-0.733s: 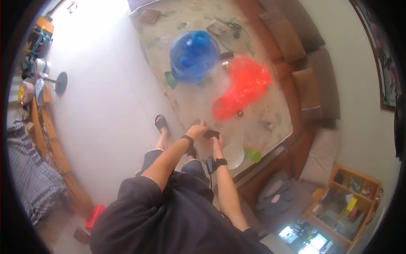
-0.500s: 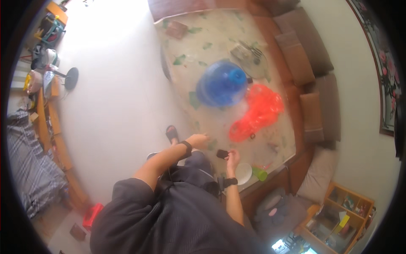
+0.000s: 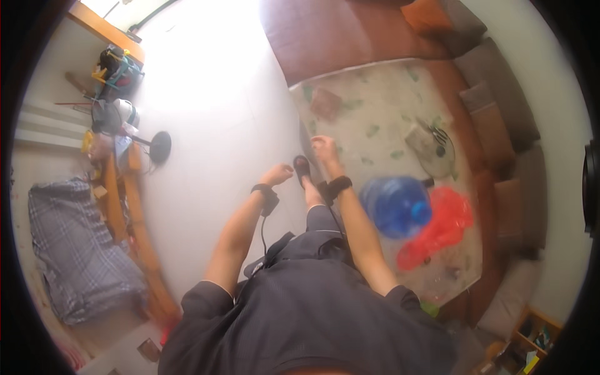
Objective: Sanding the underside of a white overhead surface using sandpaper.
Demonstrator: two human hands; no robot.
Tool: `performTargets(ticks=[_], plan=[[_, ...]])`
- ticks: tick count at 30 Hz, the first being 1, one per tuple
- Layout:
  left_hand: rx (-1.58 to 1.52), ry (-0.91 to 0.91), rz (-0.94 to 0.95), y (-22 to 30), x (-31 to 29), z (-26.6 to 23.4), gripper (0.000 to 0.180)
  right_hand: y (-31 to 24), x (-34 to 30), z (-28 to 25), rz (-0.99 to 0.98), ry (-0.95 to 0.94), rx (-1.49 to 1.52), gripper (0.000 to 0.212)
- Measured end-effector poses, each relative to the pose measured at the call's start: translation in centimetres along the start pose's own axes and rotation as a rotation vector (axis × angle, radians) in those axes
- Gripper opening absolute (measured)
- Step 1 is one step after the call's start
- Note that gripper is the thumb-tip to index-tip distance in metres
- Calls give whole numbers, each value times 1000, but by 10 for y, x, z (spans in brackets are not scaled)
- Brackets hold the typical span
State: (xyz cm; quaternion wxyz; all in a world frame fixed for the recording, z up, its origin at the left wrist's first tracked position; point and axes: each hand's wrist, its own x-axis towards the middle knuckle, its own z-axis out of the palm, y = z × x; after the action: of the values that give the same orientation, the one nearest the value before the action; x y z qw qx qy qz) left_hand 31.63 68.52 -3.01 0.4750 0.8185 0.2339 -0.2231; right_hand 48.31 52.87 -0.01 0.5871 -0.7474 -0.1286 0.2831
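Presently the dark shirt [image 3: 312,306] fills the ground on the near side of the blue bottle [image 3: 394,205], and past its sleeve, also nearer than the bottle, peeps a green cup [image 3: 430,308]. A moment ago the cup showed whole, next to a white plate now out of sight. The crumpled red bag [image 3: 440,228] lies to the bottle's right and slightly nearer, much as before; the two overlap in this view, so I cannot tell whether they touch. Any lettering on either is too blurred to read.

The left hand [image 3: 277,175] is well to the bottle's left, over the floor, its grip released and fingers half bent. The right hand [image 3: 324,150] is also to the bottle's left, a little farther off, by the edge of the table [image 3: 369,97]; its fingers are curled. In the earlier frame it held a dark piece; whether that is in its grip now I cannot tell. Both hands were on the bottle's near side then and have swung farther away from the body.

Beyond the bottle, to the right, sits a pale tray [image 3: 431,149] with dark prongs; beyond and to the left, nearest the right hand, lies a brownish-red packet [image 3: 325,104].
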Motion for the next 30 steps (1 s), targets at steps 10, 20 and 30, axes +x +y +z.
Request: performTargets(ticks=[10, 20, 30], plan=[[-299, 64, 125, 98, 208, -101, 55, 69, 187, -15, 250, 381, -273, 32], [-913, -154, 136, 67, 255, -153, 49, -10, 221, 24, 637, 220, 593, 82], [-1078, -169, 154, 21, 204, -378, 44, -181, 344, 138, 450, -678, 434, 45]])
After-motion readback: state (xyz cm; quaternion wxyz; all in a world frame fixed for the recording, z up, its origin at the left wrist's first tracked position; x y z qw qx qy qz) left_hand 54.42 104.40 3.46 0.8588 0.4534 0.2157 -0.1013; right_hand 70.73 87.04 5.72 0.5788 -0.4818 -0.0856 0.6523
